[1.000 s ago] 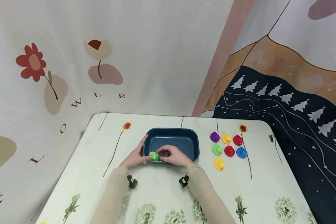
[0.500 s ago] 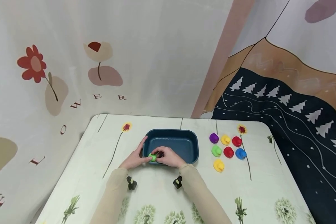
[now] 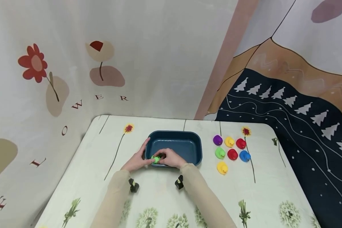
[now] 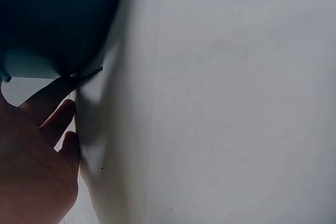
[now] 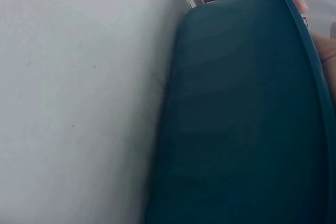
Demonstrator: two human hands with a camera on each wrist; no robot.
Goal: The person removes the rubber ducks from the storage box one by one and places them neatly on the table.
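In the head view, a dark blue rectangular basin (image 3: 188, 147) stands on the cloth-covered table. My left hand (image 3: 136, 161) holds its near left corner, with fingers along the outer left wall and thumb at the front rim. Those fingers (image 4: 58, 121) also show beside the basin wall (image 4: 52, 19) in the left wrist view. My right hand (image 3: 172, 158) reaches over the front rim and pinches a small green rubber duck (image 3: 156, 160) inside that corner, right at the left thumb. Part of the duck is hidden by fingers. The right wrist view mostly shows the basin's outer wall (image 5: 236, 114).
Right of the basin several rubber ducks lie in loose rows: a purple one (image 3: 218, 140), a yellow one (image 3: 229, 142), a red one (image 3: 241, 143), a green one (image 3: 220, 153) and a blue one (image 3: 245, 156) among them. A printed curtain (image 3: 159, 63) hangs behind the table.
My right hand has shifted left and closer to the left hand, and its fingers now cover more of the green duck. The left hand, the basin and the other ducks stay in place.
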